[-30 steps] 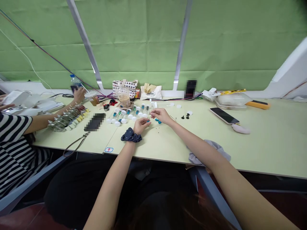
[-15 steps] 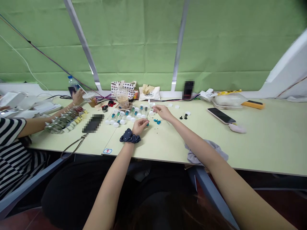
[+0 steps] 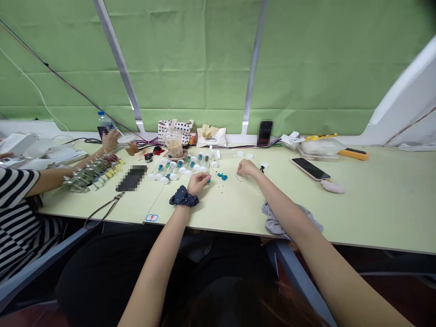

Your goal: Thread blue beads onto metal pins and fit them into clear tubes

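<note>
My left hand (image 3: 198, 183), with a dark dotted scrunchie (image 3: 184, 196) on the wrist, is pinched on a small teal piece (image 3: 209, 180). A thin dark strand rises from those fingertips. My right hand (image 3: 248, 167) is closed low over the table, beside thin metal pins (image 3: 237, 177); what its fingers grip is too small to tell. Between the hands lie several small teal pieces (image 3: 222, 176). Clear vials with white caps (image 3: 187, 173) and teal contents lie in rows beyond my left hand.
A phone (image 3: 310, 168) lies to the right, and a grey cloth (image 3: 272, 220) sits at the front edge under my right forearm. A plastic drink cup (image 3: 173, 146) stands behind the vials. To the left, another person's arm (image 3: 54, 178) reaches past bagged items (image 3: 89, 173).
My right hand has moved right and down, away from the vials and my left hand, to the thin metal pins. My left hand keeps its pinch in nearly the same place.
</note>
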A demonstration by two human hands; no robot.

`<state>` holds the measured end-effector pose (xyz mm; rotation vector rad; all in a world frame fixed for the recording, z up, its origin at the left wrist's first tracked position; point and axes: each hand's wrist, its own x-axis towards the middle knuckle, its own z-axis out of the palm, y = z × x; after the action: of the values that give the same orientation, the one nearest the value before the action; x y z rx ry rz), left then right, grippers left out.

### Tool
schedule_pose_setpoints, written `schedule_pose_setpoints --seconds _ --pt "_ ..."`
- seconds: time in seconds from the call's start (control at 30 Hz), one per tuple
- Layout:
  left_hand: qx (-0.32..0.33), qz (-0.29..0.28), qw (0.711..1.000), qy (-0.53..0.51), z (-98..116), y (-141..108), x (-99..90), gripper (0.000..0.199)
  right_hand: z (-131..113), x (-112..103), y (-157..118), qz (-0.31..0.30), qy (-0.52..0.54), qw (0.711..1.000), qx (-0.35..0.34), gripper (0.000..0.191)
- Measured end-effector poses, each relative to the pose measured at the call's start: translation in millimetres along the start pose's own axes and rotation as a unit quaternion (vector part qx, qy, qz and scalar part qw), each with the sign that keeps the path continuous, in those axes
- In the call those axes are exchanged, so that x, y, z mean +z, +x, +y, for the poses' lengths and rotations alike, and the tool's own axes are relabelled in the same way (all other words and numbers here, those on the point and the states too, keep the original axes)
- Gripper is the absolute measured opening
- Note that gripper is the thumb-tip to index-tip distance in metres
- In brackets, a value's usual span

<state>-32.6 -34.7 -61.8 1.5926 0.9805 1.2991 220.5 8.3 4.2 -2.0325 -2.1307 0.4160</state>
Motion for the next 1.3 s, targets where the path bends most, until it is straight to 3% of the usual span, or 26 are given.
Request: schedule_pose_setpoints --seconds 0.23,0.63,0.9,1.17,1.3 --pt "-0.007 0.0 1.0 -0.001 3.5 -1.3 0.0 0.042 -4.0 5.0 -4.5 -0.049 -0.055 0.997 -0.005 0.032" --pt "-0.011 0.001 1.0 0.002 7.3 -2.1 0.4 0.042 -29.9 20.0 -26.3 -0.082 -0.149 0.984 -0.051 0.023" --pt "-0.009 -0.005 1.0 0.001 3.6 -1.0 -0.5 0.04 -27.7 7.5 -35.1 -0.075 -0.134 0.985 -0.077 0.03" --pt "-0.018 0.001 1.0 0.007 10.8 -3.0 0.6 0.041 -20.3 -2.3 -38.1 -0.149 -0.06 0.966 -0.202 0.027" --pt "-0.027 0.011 1.0 0.009 14.6 -5.0 1.0 0.041 -25.8 3.6 -39.3 -0.143 -0.013 0.944 -0.298 0.032"
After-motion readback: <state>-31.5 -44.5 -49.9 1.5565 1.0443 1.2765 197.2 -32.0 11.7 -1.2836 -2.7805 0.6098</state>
